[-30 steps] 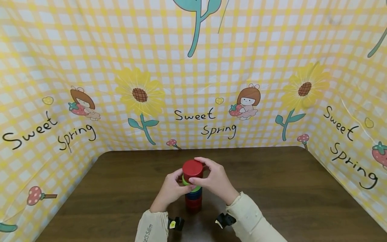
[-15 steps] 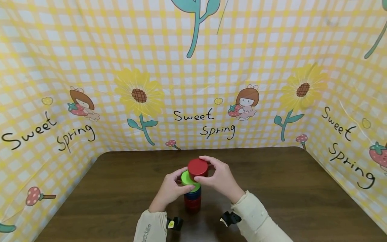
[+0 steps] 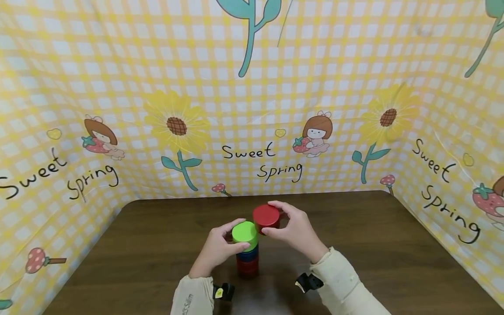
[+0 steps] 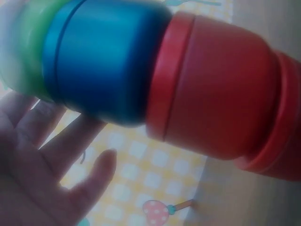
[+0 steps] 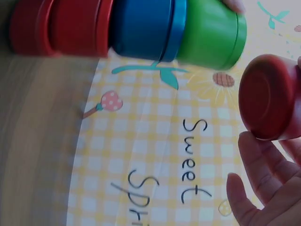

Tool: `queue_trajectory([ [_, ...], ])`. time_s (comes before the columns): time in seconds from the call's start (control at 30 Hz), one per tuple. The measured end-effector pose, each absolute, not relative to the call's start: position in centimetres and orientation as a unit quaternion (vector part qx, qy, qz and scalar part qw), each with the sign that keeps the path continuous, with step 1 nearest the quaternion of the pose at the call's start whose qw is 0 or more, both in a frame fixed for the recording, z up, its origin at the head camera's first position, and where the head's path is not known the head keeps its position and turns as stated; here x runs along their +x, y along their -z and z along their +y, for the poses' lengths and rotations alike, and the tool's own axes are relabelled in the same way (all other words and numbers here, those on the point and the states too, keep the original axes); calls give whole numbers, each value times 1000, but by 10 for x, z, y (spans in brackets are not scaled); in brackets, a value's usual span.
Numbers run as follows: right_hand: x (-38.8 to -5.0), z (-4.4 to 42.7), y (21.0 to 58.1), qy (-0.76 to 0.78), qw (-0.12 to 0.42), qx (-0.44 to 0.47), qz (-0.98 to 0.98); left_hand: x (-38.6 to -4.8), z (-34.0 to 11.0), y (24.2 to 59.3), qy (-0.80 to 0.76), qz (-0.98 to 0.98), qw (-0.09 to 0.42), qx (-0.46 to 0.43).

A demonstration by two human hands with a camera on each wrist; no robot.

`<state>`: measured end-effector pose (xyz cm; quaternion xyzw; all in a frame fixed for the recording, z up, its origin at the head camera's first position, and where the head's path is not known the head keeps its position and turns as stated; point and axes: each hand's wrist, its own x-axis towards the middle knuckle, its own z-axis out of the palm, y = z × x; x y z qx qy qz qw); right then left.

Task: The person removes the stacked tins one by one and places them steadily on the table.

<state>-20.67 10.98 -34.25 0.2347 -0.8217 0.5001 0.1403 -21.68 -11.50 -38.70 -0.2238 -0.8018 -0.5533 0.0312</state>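
My right hand pinches a red round canister between thumb and fingers, held up beside the top of a stack. Its base shows in the right wrist view, a small gap away from the green canister. That green one tops the stack, and my left hand grips it from the left with thumb and fingers. Under it sits a blue canister. Two red canisters, the upper red one and the bottom red one, form the base; the stack stands upright.
The stack stands on a dark brown wooden table. A yellow checked cloth with printed flowers and lettering walls the back and both sides. Black wrist cameras, such as the right camera, are strapped on both wrists.
My right hand has carried the red canister off the green one and to the right, baring the green top. My left hand has kept its hold on the green canister.
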Motion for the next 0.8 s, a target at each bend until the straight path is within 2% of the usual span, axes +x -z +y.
queue_trajectory([
  [0.8,-207,177,351,-452,110,188,-865,-221,-118,382,524,-812,19,-257],
])
